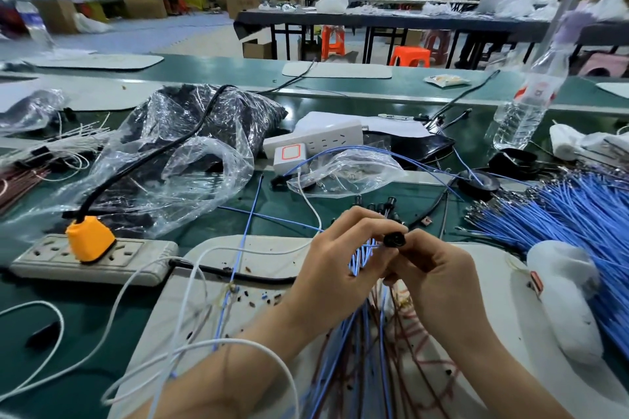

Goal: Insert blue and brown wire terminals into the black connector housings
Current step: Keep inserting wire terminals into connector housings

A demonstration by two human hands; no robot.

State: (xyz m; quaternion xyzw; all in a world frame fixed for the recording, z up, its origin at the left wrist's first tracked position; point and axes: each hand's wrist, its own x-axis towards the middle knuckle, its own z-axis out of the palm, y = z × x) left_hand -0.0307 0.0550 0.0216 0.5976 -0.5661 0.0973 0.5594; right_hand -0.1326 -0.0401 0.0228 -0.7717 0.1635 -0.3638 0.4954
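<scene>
- While your left hand and right hand both pinch the black connector housing between curled fingertips, the main risk is a terminal going in crooked. The housing is small and your grip covers most of it, so a slight tilt could bend the terminal or leave it unlatched.
- The blue and brown wires hang in a bunch below your palms, so it looks easy to pick the wrong colour for a cavity or snag a neighbouring wire.
- A white cable loops across your left forearm and could drag if you pull back.
- The housing sits right at your fingertips, held above the white pad and off the green tabletop.
- I cannot tell whether a terminal is already seated, because your fingers hide the cavities.
- Spare housings lie just beyond your hands, and the loose blue wire pile fans out to your right.
</scene>
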